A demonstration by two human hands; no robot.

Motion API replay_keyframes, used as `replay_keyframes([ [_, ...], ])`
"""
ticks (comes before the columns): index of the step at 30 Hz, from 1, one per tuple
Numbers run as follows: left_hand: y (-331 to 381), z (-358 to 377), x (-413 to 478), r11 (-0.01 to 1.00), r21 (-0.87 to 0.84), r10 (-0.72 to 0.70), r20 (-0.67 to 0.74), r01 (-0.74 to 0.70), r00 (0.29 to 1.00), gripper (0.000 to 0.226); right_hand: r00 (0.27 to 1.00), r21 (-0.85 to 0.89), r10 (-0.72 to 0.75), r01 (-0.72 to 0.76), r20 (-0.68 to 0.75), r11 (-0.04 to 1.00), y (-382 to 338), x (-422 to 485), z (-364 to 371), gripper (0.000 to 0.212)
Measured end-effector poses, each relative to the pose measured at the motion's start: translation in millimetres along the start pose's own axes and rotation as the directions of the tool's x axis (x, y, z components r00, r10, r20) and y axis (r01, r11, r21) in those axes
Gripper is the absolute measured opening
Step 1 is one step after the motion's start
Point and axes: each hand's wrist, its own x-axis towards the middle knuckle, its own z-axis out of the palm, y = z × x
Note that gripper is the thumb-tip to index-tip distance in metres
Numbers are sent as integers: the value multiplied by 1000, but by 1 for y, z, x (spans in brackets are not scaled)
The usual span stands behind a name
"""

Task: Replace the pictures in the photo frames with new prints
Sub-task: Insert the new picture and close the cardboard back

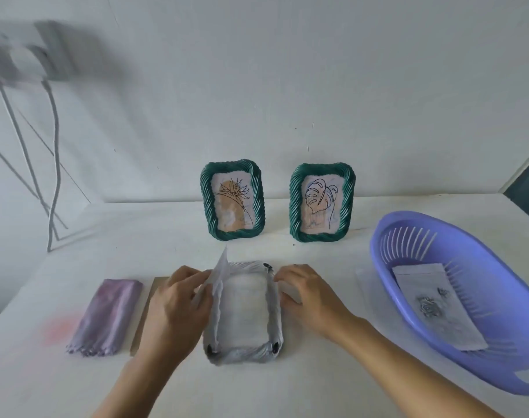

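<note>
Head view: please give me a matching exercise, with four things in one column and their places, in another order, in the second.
1. purple cloth
2. rose print
3. monstera-leaf frame
4. paper sheet

A. pinched by the left hand
B. standing upright at the back
C. lying flat at the far left
D. inside the purple basket

Pairs: 1-C, 2-D, 3-B, 4-A

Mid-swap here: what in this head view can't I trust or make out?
All head view:
The sheet that the left hand pinches: seen nearly edge-on and blurred, so its face is unreadable.
The lying frame: blur hides whether anything is inside.
The right hand: grip or mere touch on the frame, unclear from blur.
The board: mostly under the left hand.
The basket: cut by the right edge; its print is blurred.
</note>
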Motion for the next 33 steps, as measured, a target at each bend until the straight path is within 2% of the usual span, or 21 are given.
replay_keyframes([
  [4,-1,16,-6,981,169,86,52,-94,995,26,999,-48,-44,44,14,998,2,-2,15,38],
  [11,6,56,-10,949,294,29,269,-111,963,30,1000,-25,-29,29,8,999,6,-5,22,46],
  [14,13,67,-11,955,294,-92,376,-25,922,47,1000,17,-14,14,8,1000,8,-6,21,48],
  [17,10,69,-10,985,170,-57,393,-11,918,45,1000,32,15,-15,16,999,9,-7,19,48],
  [18,4,67,-9,992,119,-1,378,-47,926,38,1000,37,21,-21,16,999,10,-7,20,48],
  [20,-16,63,-8,968,128,158,359,-216,920,29,999,54,29,-30,13,998,11,-7,21,48],
  [22,-37,53,-6,920,178,248,425,-349,871,34,1000,55,18,-18,4,998,12,-7,24,47],
  [25,-62,40,-2,874,208,255,573,-439,779,50,999,12,-31,31,-11,999,15,-8,29,43],
  [27,-70,38,-3,855,221,255,609,-469,752,54,998,-27,-61,60,-14,998,17,-9,32,37],
  [30,-71,39,-8,832,254,254,615,-492,746,55,990,-97,-137,134,-24,986,17,-10,35,30],
  [33,-64,43,-11,842,264,247,585,-470,773,55,982,-130,-188,184,-15,974,16,-11,35,27],
])
